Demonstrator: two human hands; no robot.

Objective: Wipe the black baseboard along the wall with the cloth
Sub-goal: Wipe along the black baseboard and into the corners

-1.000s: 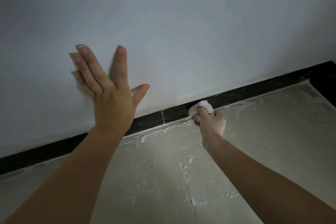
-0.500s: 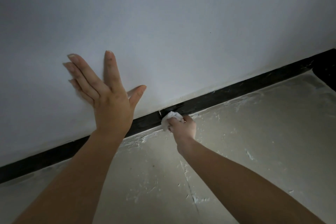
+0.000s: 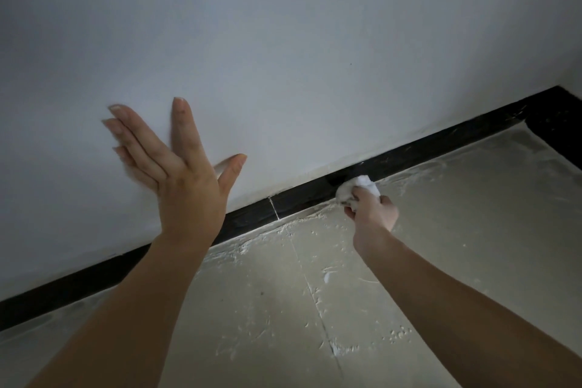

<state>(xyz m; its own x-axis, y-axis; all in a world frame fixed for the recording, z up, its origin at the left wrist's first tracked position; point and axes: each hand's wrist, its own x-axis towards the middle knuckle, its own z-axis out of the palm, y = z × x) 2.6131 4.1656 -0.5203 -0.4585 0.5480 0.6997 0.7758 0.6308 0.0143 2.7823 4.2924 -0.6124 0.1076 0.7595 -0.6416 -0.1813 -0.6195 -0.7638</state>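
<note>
My right hand (image 3: 373, 213) is closed in a loose fist around a wad of white cloth (image 3: 357, 190), with the fingers curled over it and the bulk of the cloth bunched out past my knuckles. The cloth is pressed against the black baseboard (image 3: 302, 198), at the lower part of the strip where it meets the floor (image 3: 456, 230). The spot lies to the right of a thin pale seam (image 3: 273, 208) that cuts across the baseboard.

My left hand (image 3: 179, 176) holds nothing. It is spread flat with the fingers straight and fanned, the thumb out to the right, and the palm faces the white wall (image 3: 283, 41) above the baseboard. Whether the palm is actually touching the wall or just near it I cannot tell, though the fingertips look to be on it.

The baseboard runs as one slanted black band from the lower left edge up to the far right, where it turns a corner (image 3: 548, 110). The floor below it is a pale grey-beige with white scuffed, dusty streaks, thickest along the foot of the baseboard and along a line that runs down the floor between my two forearms
</note>
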